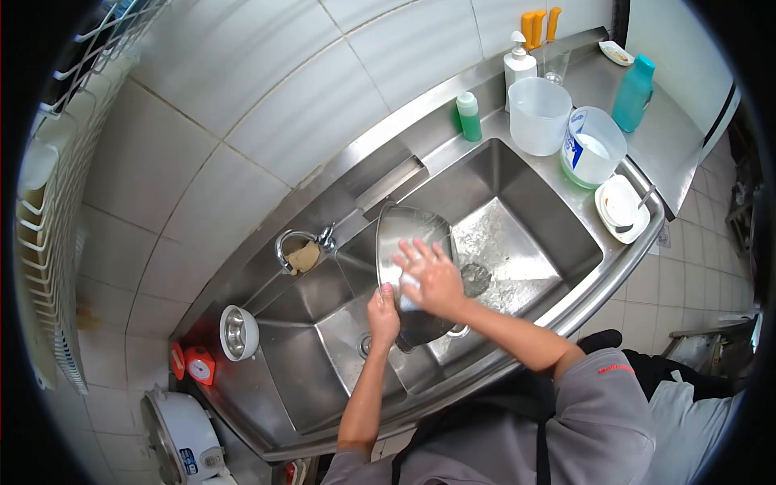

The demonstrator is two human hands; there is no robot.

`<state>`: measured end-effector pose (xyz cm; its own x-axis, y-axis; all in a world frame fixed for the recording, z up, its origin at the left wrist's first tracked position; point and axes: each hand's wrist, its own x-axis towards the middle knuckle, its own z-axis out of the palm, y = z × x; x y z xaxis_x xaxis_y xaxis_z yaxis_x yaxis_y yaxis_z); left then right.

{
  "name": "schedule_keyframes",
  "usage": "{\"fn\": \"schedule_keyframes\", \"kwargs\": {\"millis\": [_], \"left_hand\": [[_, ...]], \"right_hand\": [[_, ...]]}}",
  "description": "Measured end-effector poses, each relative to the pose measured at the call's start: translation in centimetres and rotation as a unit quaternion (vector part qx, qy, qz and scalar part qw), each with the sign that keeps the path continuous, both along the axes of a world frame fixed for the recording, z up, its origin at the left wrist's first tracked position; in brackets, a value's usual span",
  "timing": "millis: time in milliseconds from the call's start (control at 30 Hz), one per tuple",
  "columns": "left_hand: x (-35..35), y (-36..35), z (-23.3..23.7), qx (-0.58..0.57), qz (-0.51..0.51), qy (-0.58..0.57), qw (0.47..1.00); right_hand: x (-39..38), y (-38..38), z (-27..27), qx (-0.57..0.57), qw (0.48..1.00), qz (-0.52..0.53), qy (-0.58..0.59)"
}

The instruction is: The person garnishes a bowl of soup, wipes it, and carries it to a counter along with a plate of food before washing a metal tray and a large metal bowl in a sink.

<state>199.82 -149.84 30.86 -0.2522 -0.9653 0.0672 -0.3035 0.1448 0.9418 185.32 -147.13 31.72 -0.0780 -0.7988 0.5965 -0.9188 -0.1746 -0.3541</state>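
— What does the left hand (pixel 383 311) have?
— The near rim of the bowl (pixel 416 230). The fingers are curled tight round the edge.
— And the right hand (pixel 434 279)?
— It is spread wide, not clenched. The palm lies flat inside the bowl and presses a pale sponge (pixel 406 301) against the steel. Only a corner of the sponge shows under the hand.
— Where does the bowl sit?
— It is tipped up on its edge over the divider of the double sink (pixel 537 206), with its hollow facing the person. The drain (pixel 477 279) of the right basin lies just beyond the right hand.
— What is on the left side?
— A rice cooker (pixel 182 436) stands nearest. Next come a red timer (pixel 198 365) and a small steel cup (pixel 238 331) at the sink's corner. A scourer (pixel 303 257) sits in a wire ring on the back ledge.
— And on the right side?
— A plate (pixel 621 206) with a spoon (pixel 638 208) across it sits on the counter edge. Behind it are a tub (pixel 594 145) and a clear jug (pixel 537 113), touching each other. A green bottle (pixel 469 117) stands beside the jug, by the wall.
— What is farther back?
— A teal bottle (pixel 634 93), a white pump bottle (pixel 517 61) and two orange handles (pixel 537 24) against the tiles.
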Motion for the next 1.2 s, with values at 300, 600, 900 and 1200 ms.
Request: {"fn": "schedule_keyframes", "kwargs": {"millis": [300, 600, 900, 1200], "left_hand": [[0.6, 0.6, -1.4, 0.132, 0.122, 0.169, 0.969], [1.6, 1.9, 0.8, 0.173, 0.171, 0.362, 0.900], [8.6, 1.9, 3.0, 0.133, -0.062, 0.188, 0.971], [0.8, 1.2, 6.3, -0.028, -0.150, -0.091, 0.984]], "right_hand": [[-1.4, -1.8, -1.2, 0.145, 0.948, -0.078, -0.272], [-2.3, 3.6, -11.1, -0.015, 0.577, -0.217, -0.787], [-15.3, -3.6, -13.9, 0.389, 0.547, 0.155, -0.725], [-8.7, -9.5, 4.9, 0.304, 0.941, 0.009, -0.144]]}}
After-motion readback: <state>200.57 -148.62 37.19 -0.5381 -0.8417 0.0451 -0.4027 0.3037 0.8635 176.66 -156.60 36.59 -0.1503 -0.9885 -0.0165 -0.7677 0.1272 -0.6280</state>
